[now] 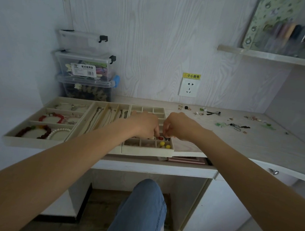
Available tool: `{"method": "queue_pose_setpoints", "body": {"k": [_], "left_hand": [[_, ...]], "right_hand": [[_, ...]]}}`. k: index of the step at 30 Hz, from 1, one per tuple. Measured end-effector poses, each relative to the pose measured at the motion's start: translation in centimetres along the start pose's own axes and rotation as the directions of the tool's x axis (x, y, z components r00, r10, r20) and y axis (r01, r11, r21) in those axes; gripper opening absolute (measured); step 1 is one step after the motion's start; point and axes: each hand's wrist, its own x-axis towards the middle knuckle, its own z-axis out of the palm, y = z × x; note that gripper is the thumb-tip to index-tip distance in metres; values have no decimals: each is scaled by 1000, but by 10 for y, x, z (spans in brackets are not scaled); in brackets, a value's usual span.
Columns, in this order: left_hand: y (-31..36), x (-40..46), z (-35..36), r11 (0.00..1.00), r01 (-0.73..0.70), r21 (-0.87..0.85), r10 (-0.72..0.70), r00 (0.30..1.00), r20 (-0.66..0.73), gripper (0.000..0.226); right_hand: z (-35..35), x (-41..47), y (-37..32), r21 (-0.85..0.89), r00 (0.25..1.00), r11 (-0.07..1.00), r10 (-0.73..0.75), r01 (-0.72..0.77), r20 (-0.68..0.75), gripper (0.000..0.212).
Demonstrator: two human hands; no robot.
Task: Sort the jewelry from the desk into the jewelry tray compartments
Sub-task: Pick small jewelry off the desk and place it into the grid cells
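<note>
- Both hands, left hand and right hand, hide the tray's middle compartments; grip contents unclear.
- Fingers curled down, tips meeting near a red bead.
- Loose jewelry lies far right on desk.

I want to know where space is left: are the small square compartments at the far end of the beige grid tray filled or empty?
Empty. The far row of small compartments in the beige grid tray shows only bare beige floors.

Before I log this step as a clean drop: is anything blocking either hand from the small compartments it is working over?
Nothing visible does. The left hand and right hand both reach down into the gridded tray, fingertips at its open compartments.
</note>
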Motion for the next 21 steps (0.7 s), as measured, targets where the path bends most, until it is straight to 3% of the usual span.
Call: {"method": "queue_pose_setpoints", "body": {"k": [10,21], "left_hand": [[-1,-2,-1,1000,-1,-13,1,1000,2,45],[-2,-7,2,1000,-24,-2,24,999,-26,44]], "right_hand": [[11,4,-2,-56,985,983,171,-172,-31,27],[3,5,0,-14,986,986,163,-164,-22,26]]}}
